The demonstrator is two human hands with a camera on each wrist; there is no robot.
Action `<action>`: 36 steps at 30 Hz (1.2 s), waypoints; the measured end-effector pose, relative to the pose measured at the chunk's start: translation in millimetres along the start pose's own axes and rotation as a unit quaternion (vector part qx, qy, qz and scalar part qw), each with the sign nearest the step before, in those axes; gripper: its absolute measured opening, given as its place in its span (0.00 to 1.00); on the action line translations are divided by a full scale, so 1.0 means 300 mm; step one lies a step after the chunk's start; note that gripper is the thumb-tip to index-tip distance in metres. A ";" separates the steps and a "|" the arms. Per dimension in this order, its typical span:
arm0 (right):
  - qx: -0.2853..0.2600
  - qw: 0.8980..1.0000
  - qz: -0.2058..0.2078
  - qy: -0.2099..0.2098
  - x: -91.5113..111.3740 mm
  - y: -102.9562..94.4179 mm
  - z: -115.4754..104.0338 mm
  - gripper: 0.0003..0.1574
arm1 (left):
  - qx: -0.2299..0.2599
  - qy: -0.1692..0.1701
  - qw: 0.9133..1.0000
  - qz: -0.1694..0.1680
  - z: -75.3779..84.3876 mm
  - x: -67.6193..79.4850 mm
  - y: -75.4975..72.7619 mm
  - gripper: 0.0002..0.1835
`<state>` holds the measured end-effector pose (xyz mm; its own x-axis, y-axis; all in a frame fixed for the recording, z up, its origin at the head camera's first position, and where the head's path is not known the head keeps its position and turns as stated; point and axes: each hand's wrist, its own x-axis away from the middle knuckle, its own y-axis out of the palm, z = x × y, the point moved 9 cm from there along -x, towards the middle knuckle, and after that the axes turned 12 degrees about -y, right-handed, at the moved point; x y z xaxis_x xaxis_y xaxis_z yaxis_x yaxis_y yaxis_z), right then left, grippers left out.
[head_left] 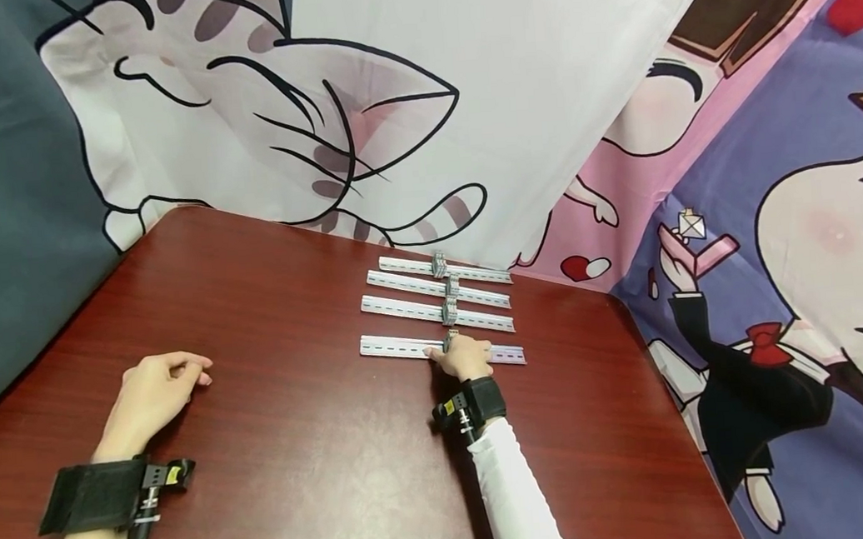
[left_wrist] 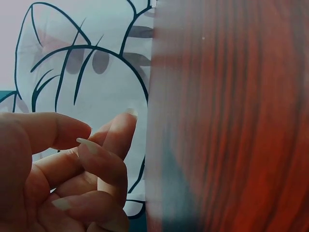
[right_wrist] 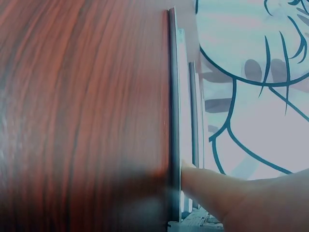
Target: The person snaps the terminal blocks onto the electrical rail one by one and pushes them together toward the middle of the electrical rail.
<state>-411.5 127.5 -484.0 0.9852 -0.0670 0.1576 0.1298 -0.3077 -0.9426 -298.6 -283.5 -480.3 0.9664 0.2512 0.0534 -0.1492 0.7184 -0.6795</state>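
Observation:
My right hand [head_left: 466, 357] is at the nearest of several slotted metal DIN rails [head_left: 395, 347], gripping it near a small grey terminal block [head_left: 449, 340]. In the right wrist view the thumb [right_wrist: 200, 181] lies against the rail [right_wrist: 174, 116], with the grey block [right_wrist: 195, 221] at the bottom edge; the other fingers are hidden there. My left hand [head_left: 147, 398] hovers or rests at the table's left, apart from the rails. Its fingers [left_wrist: 108, 169] hang loosely curled and hold nothing.
Behind the nearest rail lie further rails [head_left: 396, 307], roughly parallel, each with a grey block [head_left: 450, 311] near its middle. The brown table [head_left: 295, 463] ends at a printed cloth [head_left: 539, 86] along the back and right. Dark cloth [head_left: 6, 207] hangs at the left.

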 end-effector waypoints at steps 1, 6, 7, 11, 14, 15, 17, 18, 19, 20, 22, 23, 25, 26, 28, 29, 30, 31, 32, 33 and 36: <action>0.000 1.000 0.000 0.003 -0.002 -0.001 -0.002 0.34 | 0.001 0.001 1.000 0.000 0.001 -0.001 -0.001 0.17; 0.002 1.000 0.023 0.005 -0.002 -0.014 -0.001 0.32 | 0.004 0.002 1.000 0.002 0.003 -0.002 0.004 0.17; 0.003 1.000 0.031 0.002 -0.003 -0.016 0.002 0.32 | 0.003 0.001 1.000 0.003 0.001 -0.001 0.006 0.17; 0.018 0.999 0.047 -0.019 -0.004 -0.018 0.008 0.31 | 0.002 0.003 1.000 0.006 0.000 0.002 0.013 0.17; 0.034 0.997 0.052 -0.043 -0.018 -0.016 0.003 0.29 | 0.002 0.002 1.000 0.006 -0.002 0.000 0.017 0.17; 0.037 0.997 0.053 -0.050 -0.025 -0.014 0.002 0.28 | 0.002 0.002 1.000 0.005 -0.004 0.000 0.018 0.17; 0.038 0.996 0.051 -0.056 -0.039 -0.008 0.004 0.27 | 0.003 -0.001 1.000 0.000 -0.007 -0.001 0.024 0.17; 0.038 0.996 0.051 -0.057 -0.047 -0.005 0.006 0.26 | 0.004 -0.002 1.000 -0.003 -0.009 -0.002 0.027 0.17; 0.039 0.996 0.048 -0.057 -0.055 -0.002 0.009 0.26 | 0.004 -0.003 1.000 -0.005 -0.010 -0.003 0.031 0.18; 0.040 0.996 0.047 -0.057 -0.063 -0.001 0.012 0.25 | 0.005 -0.003 1.000 -0.007 -0.010 -0.005 0.034 0.18; 0.044 0.996 0.043 -0.058 -0.079 -0.001 0.017 0.25 | 0.008 -0.005 1.000 -0.014 -0.008 -0.009 0.043 0.18; 0.046 0.996 0.041 -0.061 -0.087 -0.003 0.017 0.24 | 0.010 -0.006 1.000 -0.019 -0.005 -0.013 0.048 0.18; 0.047 0.996 0.035 -0.067 -0.100 -0.009 0.016 0.24 | 0.014 -0.002 0.999 -0.031 0.007 -0.024 0.063 0.18; 0.045 0.996 0.029 -0.070 -0.104 -0.012 0.016 0.25 | 0.012 0.000 0.999 -0.036 0.017 -0.031 0.071 0.17; 0.044 0.996 0.008 -0.080 -0.110 -0.015 0.012 0.26 | 0.005 0.012 0.999 -0.049 0.043 -0.050 0.092 0.16; 0.043 0.995 -0.005 -0.088 -0.112 -0.016 0.008 0.27 | -0.002 0.021 0.998 -0.055 0.061 -0.060 0.102 0.16; 0.043 0.994 -0.016 -0.097 -0.112 -0.019 0.003 0.28 | -0.009 0.032 0.997 -0.063 0.080 -0.072 0.114 0.15; 0.042 0.993 -0.030 -0.105 -0.113 -0.022 -0.002 0.30 | -0.021 0.044 0.997 -0.067 0.103 -0.085 0.124 0.14; 0.048 0.991 -0.041 -0.114 -0.113 -0.028 -0.006 0.32 | -0.032 0.058 0.995 -0.073 0.126 -0.099 0.137 0.14; 0.056 0.990 -0.051 -0.121 -0.116 -0.037 -0.009 0.34 | -0.043 0.070 0.993 -0.084 0.151 -0.116 0.151 0.14; 0.071 0.988 -0.054 -0.127 -0.135 -0.100 -0.020 0.39 | -0.077 0.110 0.985 -0.106 0.243 -0.178 0.190 0.16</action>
<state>-456.0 133.7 -460.5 0.9585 0.2049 0.1981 0.2328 -0.1623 -0.9589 -374.0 -208.6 -468.4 0.9969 -0.0527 0.0589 0.0789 0.6285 -0.7738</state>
